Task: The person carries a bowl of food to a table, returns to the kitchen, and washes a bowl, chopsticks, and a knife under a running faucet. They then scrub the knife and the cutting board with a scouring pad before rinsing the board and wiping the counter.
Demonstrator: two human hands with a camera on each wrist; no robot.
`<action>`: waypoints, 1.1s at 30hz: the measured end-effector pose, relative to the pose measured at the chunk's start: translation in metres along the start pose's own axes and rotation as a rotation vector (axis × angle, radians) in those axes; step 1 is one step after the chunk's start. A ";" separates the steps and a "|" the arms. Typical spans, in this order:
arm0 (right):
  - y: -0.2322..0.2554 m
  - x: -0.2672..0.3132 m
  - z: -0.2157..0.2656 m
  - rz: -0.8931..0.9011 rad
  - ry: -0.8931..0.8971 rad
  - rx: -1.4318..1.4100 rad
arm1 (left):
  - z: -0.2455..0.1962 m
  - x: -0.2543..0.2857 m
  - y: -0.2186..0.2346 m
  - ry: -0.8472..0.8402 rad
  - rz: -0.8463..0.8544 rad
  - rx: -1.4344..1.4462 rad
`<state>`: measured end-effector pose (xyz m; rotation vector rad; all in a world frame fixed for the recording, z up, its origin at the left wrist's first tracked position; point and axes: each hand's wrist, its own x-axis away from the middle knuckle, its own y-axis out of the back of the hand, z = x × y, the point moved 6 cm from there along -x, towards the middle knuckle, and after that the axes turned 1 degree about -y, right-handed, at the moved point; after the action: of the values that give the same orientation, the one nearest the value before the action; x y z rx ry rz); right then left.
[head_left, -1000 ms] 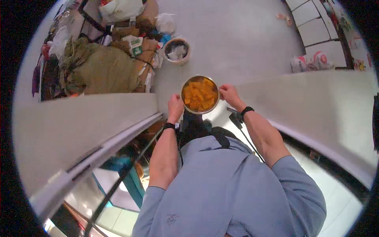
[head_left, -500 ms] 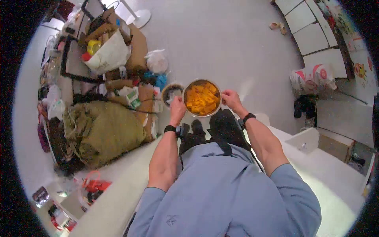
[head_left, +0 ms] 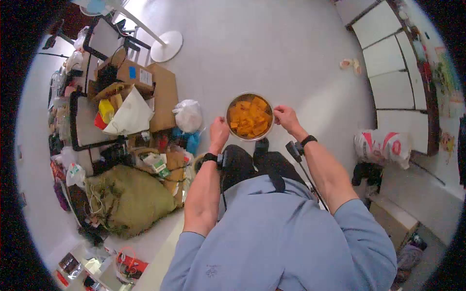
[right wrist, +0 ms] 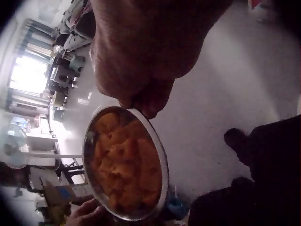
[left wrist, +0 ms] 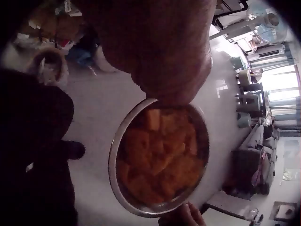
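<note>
A round metal bowl (head_left: pixel 232 104) full of orange chunks (head_left: pixel 249 118) is carried in the air above the grey floor. My left hand (head_left: pixel 218 131) grips its left rim and my right hand (head_left: pixel 286 117) grips its right rim. In the left wrist view the bowl (left wrist: pixel 117 165) fills the middle, with my left hand (left wrist: pixel 162 56) over its top edge. The right wrist view shows the bowl (right wrist: pixel 162 174) beneath my right hand (right wrist: pixel 141 61), whose fingers curl onto the rim. My dark trousers and shoes (head_left: pixel 262 145) stand directly under the bowl.
A heap of cardboard boxes (head_left: pixel 155 92), bags (head_left: pixel 188 115) and a green sack (head_left: pixel 131 199) lies on the floor to the left. A white stand base (head_left: pixel 166 46) is beyond it. White cabinet doors (head_left: pixel 388 58) line the right, with a printed sack (head_left: pixel 383 148) below them.
The person has turned and walked with the bowl still held in both hands. The white counter has dropped out of view and more open floor and clutter now show.
</note>
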<state>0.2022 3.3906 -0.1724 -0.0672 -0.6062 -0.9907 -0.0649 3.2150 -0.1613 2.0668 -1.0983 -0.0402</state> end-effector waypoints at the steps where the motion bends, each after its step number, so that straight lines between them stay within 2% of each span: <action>1: 0.016 -0.032 0.016 -0.027 -0.005 -0.012 | -0.024 -0.030 -0.006 -0.002 -0.003 0.002; 5: 0.047 -0.136 0.060 0.018 0.022 0.065 | -0.073 -0.136 -0.023 0.012 0.028 0.057; 12: 0.083 -0.318 0.156 -0.055 -0.003 0.060 | -0.140 -0.343 -0.048 0.064 0.066 0.027; 15: 0.097 -0.396 0.207 -0.073 -0.014 -0.003 | -0.181 -0.434 -0.038 -0.019 0.080 -0.034; 21: 0.128 -0.529 0.290 -0.089 -0.017 0.016 | -0.264 -0.587 -0.028 -0.021 0.045 -0.023; 27: 0.157 -0.705 0.363 -0.027 0.031 0.031 | -0.321 -0.760 -0.046 0.024 0.062 -0.014; 33: 0.186 -0.884 0.469 0.047 0.049 0.068 | -0.401 -0.918 -0.035 0.061 -0.005 0.013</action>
<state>-0.2109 4.3202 -0.1902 0.0026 -0.5904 -0.9229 -0.4700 4.1314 -0.1907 2.0692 -1.0587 0.0273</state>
